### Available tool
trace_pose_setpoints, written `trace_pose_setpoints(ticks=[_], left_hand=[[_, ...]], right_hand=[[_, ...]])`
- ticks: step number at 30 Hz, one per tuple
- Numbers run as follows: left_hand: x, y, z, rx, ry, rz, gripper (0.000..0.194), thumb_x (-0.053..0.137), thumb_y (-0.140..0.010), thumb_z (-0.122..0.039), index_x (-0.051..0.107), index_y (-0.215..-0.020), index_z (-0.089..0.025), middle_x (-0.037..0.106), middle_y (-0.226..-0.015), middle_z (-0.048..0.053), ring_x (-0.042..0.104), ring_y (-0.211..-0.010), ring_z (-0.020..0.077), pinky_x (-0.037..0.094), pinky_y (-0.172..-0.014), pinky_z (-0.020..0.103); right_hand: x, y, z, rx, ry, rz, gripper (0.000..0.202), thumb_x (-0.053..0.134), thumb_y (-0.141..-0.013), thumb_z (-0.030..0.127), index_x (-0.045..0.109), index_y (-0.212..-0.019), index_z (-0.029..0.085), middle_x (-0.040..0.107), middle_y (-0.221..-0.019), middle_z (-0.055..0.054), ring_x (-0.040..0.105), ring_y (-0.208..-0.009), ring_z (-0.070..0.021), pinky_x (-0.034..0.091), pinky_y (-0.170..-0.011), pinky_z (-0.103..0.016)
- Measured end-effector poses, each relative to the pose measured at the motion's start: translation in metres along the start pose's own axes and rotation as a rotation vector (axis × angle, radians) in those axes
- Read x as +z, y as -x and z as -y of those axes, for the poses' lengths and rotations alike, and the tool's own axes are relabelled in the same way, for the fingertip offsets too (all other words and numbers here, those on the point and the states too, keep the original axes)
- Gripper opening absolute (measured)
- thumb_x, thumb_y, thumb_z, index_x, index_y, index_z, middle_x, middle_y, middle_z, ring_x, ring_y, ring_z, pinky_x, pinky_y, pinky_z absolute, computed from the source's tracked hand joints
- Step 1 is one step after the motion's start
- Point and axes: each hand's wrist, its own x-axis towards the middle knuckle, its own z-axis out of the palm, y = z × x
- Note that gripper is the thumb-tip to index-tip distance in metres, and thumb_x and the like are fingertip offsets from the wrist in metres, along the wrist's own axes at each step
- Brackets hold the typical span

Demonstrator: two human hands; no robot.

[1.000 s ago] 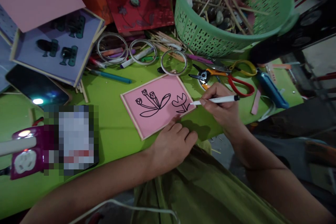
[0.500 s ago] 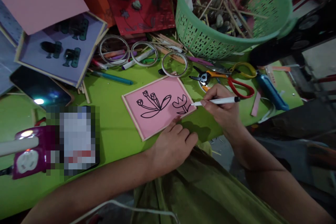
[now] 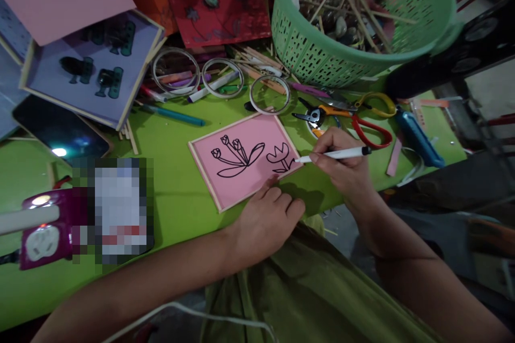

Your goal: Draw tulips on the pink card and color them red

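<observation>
Olive cloth (image 3: 322,284) drapes below the person's forearms at the bottom of the frame. The left hand (image 3: 273,220) is loosely curled rather than gripping, one fingertip at the lower edge of the pink framed card (image 3: 221,190), which lies mid-frame on the green tabletop (image 3: 173,177), black flowers across it. Right of centre, the right hand (image 3: 340,163) pinches a white marker (image 3: 348,153), its tip by the card's right corner. Farther up, tape rings (image 3: 269,111) and red-handled scissors (image 3: 355,126) clutter the surface; a purple framed panel (image 3: 98,59) sits upper left, a green basket (image 3: 346,67) upper right, with pale floor (image 3: 488,59) showing beyond.
</observation>
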Motion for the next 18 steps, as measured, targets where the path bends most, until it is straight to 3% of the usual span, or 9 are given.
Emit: trace_pose_setpoints(ticks=[10,18], left_hand=[[0.0006,-0.0001,0.0008,-0.007,0.03,0.015,0.006,0.059,-0.101,-0.015,0.061,-0.098,-0.019,0.063,-0.079,0.001,0.061,-0.085,0.0228,0.055,-0.103,0.044],[0.0027,-0.0005,-0.0004,-0.008,0.018,0.0,0.002,0.061,-0.102,-0.017,0.061,-0.101,-0.02,0.064,-0.08,0.001,0.062,-0.085,0.0226,0.056,-0.105,0.044]], right_hand=[[-0.0005,-0.0014,0.0014,0.045,-0.028,0.07,0.025,0.073,-0.085,0.023,0.056,-0.067,0.027,0.05,-0.061,0.002,0.041,-0.055,-0.0163,0.026,-0.051,-0.036],[0.0046,-0.0088,0.006,0.1,-0.112,0.116,0.03,0.08,-0.082,0.034,0.057,-0.065,0.026,0.046,-0.058,0.004,0.038,-0.052,-0.0147,0.027,-0.05,-0.036]])
